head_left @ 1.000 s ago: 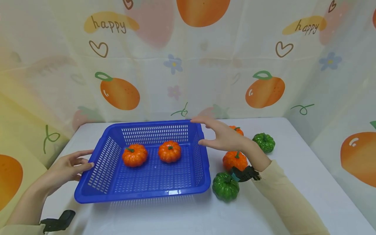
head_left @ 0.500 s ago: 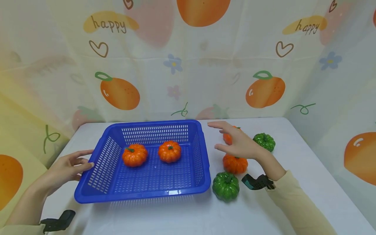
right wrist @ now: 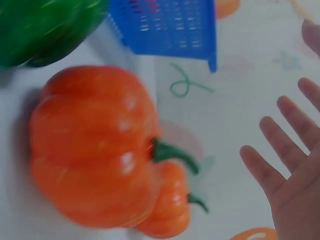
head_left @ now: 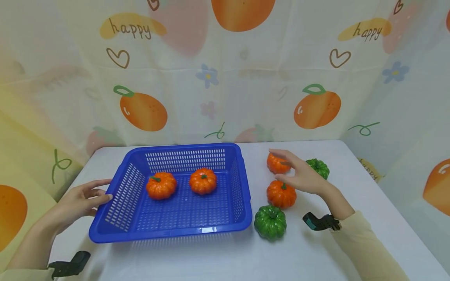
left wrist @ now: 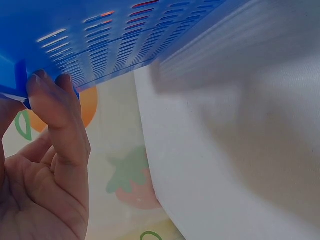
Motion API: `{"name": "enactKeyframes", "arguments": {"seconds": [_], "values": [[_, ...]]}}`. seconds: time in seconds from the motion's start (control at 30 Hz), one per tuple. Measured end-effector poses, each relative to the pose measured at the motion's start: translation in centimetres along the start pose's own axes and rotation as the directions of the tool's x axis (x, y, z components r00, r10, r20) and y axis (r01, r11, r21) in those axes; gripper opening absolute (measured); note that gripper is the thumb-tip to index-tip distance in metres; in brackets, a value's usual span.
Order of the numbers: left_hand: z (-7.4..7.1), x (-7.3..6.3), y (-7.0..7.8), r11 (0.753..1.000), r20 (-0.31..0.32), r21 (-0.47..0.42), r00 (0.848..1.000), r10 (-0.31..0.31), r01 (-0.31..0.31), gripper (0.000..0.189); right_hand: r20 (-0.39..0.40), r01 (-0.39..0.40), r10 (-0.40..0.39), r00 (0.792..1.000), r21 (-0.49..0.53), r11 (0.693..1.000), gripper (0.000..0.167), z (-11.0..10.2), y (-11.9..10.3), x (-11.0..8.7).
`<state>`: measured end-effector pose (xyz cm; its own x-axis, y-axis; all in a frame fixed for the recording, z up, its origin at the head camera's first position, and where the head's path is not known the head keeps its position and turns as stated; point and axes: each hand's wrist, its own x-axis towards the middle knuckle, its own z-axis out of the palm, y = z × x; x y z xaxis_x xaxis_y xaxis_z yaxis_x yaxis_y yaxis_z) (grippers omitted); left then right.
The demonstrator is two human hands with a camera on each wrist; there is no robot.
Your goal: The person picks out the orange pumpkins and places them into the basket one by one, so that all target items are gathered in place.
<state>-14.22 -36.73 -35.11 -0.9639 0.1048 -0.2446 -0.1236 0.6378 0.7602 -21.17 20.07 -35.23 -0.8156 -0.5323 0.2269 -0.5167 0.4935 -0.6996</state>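
Note:
A blue plastic basket (head_left: pixel 168 235) with slotted walls holds two small orange pumpkins, a left one (head_left: pixel 161 186) and a right one (head_left: pixel 203 181). My left hand (head_left: pixel 82 200) pinches the basket's left rim, thumb on top; in the left wrist view its fingers (left wrist: pixel 60 115) curl under that rim. To the basket's right, my right hand (head_left: pixel 305 175) hovers with spread fingers and holds nothing. It overlaps the far orange pumpkin (head_left: pixel 277 164) in the head view. Just below it lies the nearer orange pumpkin (head_left: pixel 281 194), large in the right wrist view.
A dark green pumpkin (head_left: pixel 270 223) sits close to the basket's right front corner. Another green pumpkin (head_left: pixel 318 168) lies farther back, partly behind the right hand. The white table (head_left: pixel 218 261) ends at a fruit-printed curtain (head_left: pixel 246 105).
My right hand has moved away from the basket's right rim, rightward over the loose pumpkins. The left hand and the basket have stayed in place.

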Motion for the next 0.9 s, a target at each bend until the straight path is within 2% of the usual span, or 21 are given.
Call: {"name": "enactKeyframes", "arguments": {"seconds": [0.17,0.4,0.67,0.9], "values": [[0.0,0.0,0.2,1.0,0.002,-0.01,1.0,0.003,-0.003,0.068,-0.002,-0.026,0.026,1.0,0.013,1.0,0.066,0.3,1.5,-0.7],[0.0,0.0,0.1,1.0,0.005,-0.011,1.0,0.006,-0.006,0.068,0.004,-0.105,0.105,0.994,0.02,0.994,0.067,0.7,3.4,-2.0],[0.0,0.0,0.0,1.0,0.005,-0.013,1.0,0.0,0.0,0.068,0.015,-0.103,0.103,0.995,0.032,0.994,0.068,1.1,5.4,-3.4],[0.0,0.0,-0.1,1.0,0.001,-0.01,1.0,-0.004,0.004,0.068,0.056,-0.157,0.153,0.987,0.07,0.985,0.071,1.2,6.3,-4.1]]}}
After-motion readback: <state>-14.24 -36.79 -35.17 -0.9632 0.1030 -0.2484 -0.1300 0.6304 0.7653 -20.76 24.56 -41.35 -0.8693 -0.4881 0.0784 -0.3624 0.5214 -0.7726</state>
